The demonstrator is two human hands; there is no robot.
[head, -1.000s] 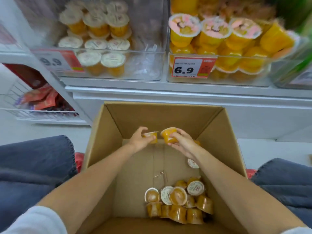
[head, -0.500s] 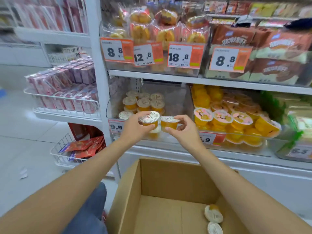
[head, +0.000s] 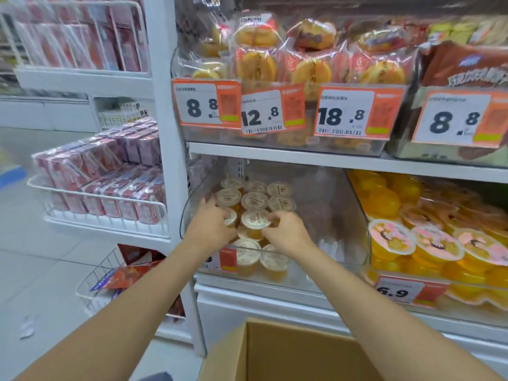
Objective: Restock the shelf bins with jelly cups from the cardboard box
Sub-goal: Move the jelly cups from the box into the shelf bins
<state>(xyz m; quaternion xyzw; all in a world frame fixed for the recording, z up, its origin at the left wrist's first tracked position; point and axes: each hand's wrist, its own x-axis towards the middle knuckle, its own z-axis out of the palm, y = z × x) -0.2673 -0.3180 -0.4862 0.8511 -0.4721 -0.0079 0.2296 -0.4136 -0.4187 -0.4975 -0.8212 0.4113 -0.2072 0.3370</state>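
Small orange jelly cups (head: 254, 200) with white lids stand stacked in the left part of a clear shelf bin (head: 330, 215) on the lower shelf. Both my hands reach into that bin. My left hand (head: 210, 228) curls its fingers over one cup (head: 230, 218) at the stack's left side. My right hand (head: 286, 233) pinches the right edge of another cup (head: 255, 219) set on top of the front cups. The cardboard box (head: 275, 353) is below, with only its far wall and rim in view. Its contents are out of sight.
A neighbouring bin on the right holds larger yellow cups (head: 393, 237). Bagged breads (head: 310, 70) and price tags fill the shelf above. Wire baskets of pink cartons (head: 110, 188) and red snack packs (head: 129, 273) hang on the left. White floor lies at the left.
Both hands lifted a cup each out of the box, carried them up to the shelf, and now have them down inside the clear bin on the stack.
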